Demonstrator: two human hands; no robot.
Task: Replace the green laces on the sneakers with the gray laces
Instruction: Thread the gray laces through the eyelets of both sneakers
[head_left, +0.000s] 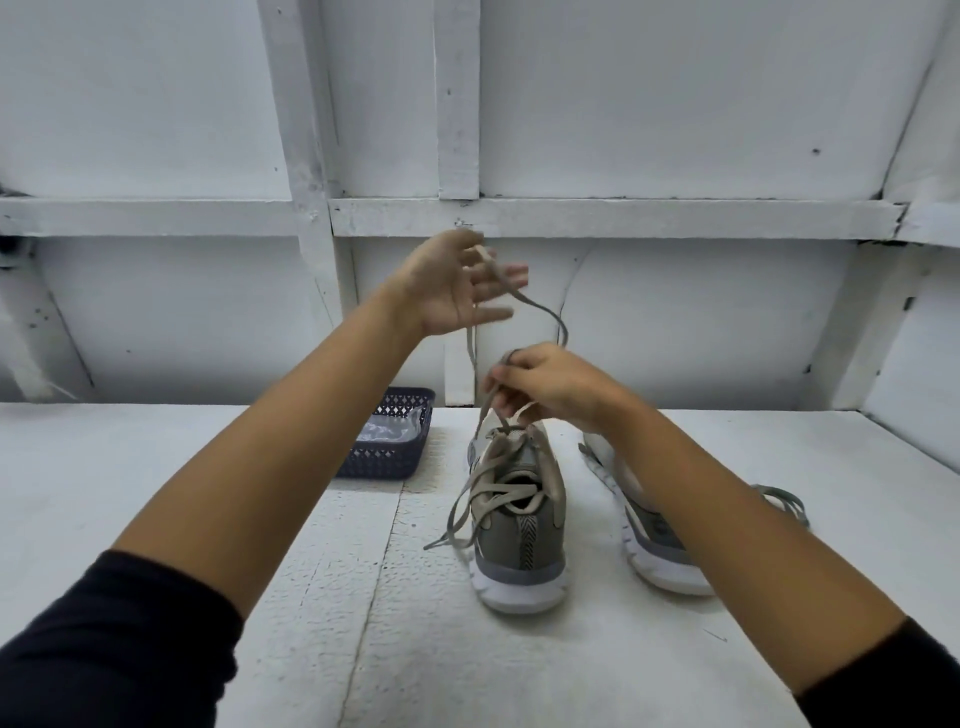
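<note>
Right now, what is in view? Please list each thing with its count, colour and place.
sneaker: one, grey-green with white sole, upright at table centre, heel toward camera
second sneaker: one, same colours, on its side at right, partly behind the forearm
lace: one, grey-beige, threaded in the upright sneaker, lifted between both hands
second lace: one, grey-green, on the table, far right
basket: one, dark blue, left of the sneakers, clear plastic inside
table: one, white
left hand: raised, fingers spread, lace across them
right hand: pinches the lace above the sneaker
</note>
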